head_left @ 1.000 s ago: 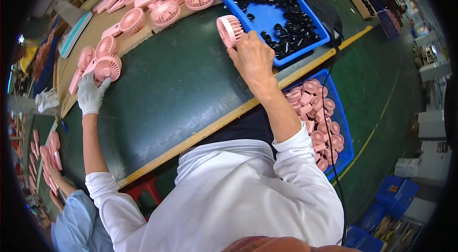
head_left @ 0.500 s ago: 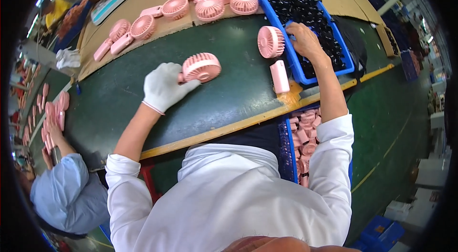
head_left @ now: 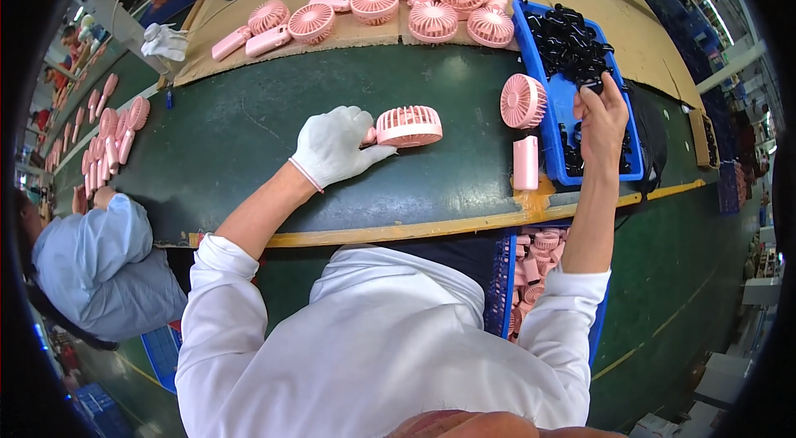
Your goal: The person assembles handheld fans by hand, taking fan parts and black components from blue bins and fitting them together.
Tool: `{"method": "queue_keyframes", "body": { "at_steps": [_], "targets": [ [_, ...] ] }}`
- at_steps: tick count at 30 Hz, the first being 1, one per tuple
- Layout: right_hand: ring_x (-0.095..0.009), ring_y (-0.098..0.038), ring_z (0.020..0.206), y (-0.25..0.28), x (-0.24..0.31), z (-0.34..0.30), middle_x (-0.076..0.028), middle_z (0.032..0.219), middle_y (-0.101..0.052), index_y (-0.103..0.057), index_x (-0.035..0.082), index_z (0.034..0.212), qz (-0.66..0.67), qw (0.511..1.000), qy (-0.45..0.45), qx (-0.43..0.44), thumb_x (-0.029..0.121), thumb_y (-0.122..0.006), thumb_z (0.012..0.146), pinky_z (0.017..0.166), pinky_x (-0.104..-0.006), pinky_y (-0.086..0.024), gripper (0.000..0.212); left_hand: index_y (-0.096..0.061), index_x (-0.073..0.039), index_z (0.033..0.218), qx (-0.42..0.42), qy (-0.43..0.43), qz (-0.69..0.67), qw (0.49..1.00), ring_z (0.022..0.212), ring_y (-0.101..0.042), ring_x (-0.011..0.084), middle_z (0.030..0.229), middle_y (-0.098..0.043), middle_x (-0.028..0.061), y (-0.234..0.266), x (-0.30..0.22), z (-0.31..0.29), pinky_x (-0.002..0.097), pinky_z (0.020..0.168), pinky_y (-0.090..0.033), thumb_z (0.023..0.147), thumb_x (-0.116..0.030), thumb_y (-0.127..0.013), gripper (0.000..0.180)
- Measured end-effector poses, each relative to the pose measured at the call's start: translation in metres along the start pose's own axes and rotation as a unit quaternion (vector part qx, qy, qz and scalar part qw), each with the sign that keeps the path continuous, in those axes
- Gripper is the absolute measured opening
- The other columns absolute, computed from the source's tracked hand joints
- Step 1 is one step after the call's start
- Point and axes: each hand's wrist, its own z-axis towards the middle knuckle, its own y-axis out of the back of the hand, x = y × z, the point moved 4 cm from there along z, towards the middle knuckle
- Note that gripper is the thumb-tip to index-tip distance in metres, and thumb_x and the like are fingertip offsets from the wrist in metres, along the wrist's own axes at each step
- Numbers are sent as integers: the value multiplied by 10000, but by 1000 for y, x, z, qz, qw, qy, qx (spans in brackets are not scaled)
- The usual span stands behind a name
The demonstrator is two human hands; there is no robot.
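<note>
My left hand (head_left: 333,146), in a white glove, is closed round the handle of a pink handheld fan (head_left: 409,126), its round caged head pointing right over the green table. At the right, my bare right hand (head_left: 604,119) is over a blue tray (head_left: 563,90) of small black parts (head_left: 567,44). Thumb and fingers pinch a small black part (head_left: 592,86); its exact kind is too small to make out. Left of the tray another pink fan (head_left: 523,101) lies with its head facing left, and its pink handle (head_left: 526,163) is nearer the table edge.
Many pink fans (head_left: 434,20) lie on cardboard (head_left: 348,35) along the far side. Under the table edge, a blue crate (head_left: 501,285) holds more pink fans. A co-worker in a blue shirt (head_left: 104,260) sits at the left beside more fans (head_left: 116,133).
My right hand has come up and toward the far part of the tray, now with a black part at its fingertips. The held fan has turned slightly in my left hand. The view has shifted.
</note>
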Motion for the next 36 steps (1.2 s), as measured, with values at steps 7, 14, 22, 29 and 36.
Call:
{"method": "queue_keyframes", "body": {
  "at_steps": [7, 14, 22, 29, 36],
  "targets": [
    [-63, -580, 782, -63, 1, -87, -40, 918, -648, -616, -75, 1131, 49, 997, 24, 58, -29, -691, 815, 707, -197, -482, 328, -621, -50, 587, -120, 70, -101, 985, 531, -619, 242, 571, -618, 82, 1, 8, -3, 357, 501, -451, 816, -465, -608, 475],
    [-97, -580, 799, -124, -9, -138, -72, 955, -593, -575, -79, 1131, 86, 991, 63, 84, -25, -681, 833, 654, -212, -488, 322, -585, 18, 1006, -124, 146, -774, 604, 718, -588, 130, 834, -604, 61, -20, 19, 4, 269, 661, -493, 909, -368, -589, 398],
    [-132, -614, 689, -171, -8, -163, -89, 952, -553, -582, -116, 1052, 312, 933, -131, 119, -22, -691, 823, 512, -229, -521, 270, -619, 13, 947, -126, 117, -698, 696, 630, -574, 116, 760, -612, 54, -2, -22, -5, 256, 573, -462, 934, -385, -495, 417],
    [-57, -478, 584, -177, -24, -164, -28, 842, -551, -662, -51, 818, 234, 956, -143, 104, 101, -683, 872, 467, -193, -366, 163, -648, -12, 831, -72, 125, -451, 881, 588, -581, 114, 677, -647, 78, 8, -27, -2, 283, 571, -474, 800, -360, -662, 350],
    [-81, -478, 664, -175, -44, -160, -44, 856, -554, -665, -28, 887, 170, 969, -137, 118, 315, -527, 976, 571, -230, -400, 380, -662, -17, 805, -94, 126, -399, 904, 578, -618, 176, 653, -624, 144, -3, -19, 1, 309, 562, -473, 806, -355, -646, 339]
  ]
}}
